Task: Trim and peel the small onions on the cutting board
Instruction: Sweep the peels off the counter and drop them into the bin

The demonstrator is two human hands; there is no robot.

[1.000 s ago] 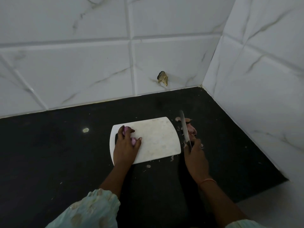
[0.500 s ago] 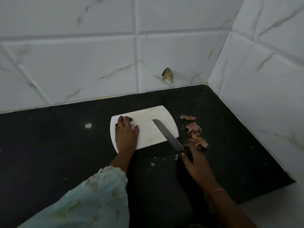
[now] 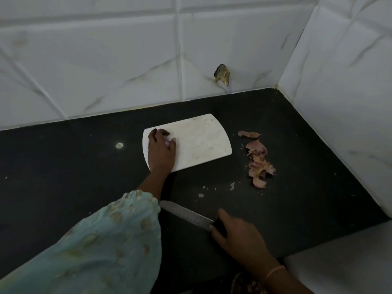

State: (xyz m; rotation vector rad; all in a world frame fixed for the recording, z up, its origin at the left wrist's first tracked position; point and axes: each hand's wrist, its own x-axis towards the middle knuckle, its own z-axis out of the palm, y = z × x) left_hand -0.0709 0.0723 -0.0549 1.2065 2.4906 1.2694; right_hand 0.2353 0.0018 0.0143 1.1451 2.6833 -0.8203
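A white cutting board (image 3: 201, 141) lies on the black counter (image 3: 63, 166). My left hand (image 3: 161, 149) rests on the board's left end, cupped over small pinkish peeled onions (image 3: 167, 141) that peek out between the fingers. My right hand (image 3: 239, 236) grips the black handle of a knife (image 3: 186, 216) low over the counter, well in front of the board. The blade points left, toward my left sleeve.
A pile of pinkish onion skins (image 3: 259, 161) lies on the counter to the right of the board, with small scraps (image 3: 232, 186) nearer me. White tiled walls close off the back and right. A brown chip (image 3: 222, 74) marks the back wall.
My right hand has pulled the knife back from the board's right side toward me. My left hand has stayed over the onions. The skins pile is now uncovered.
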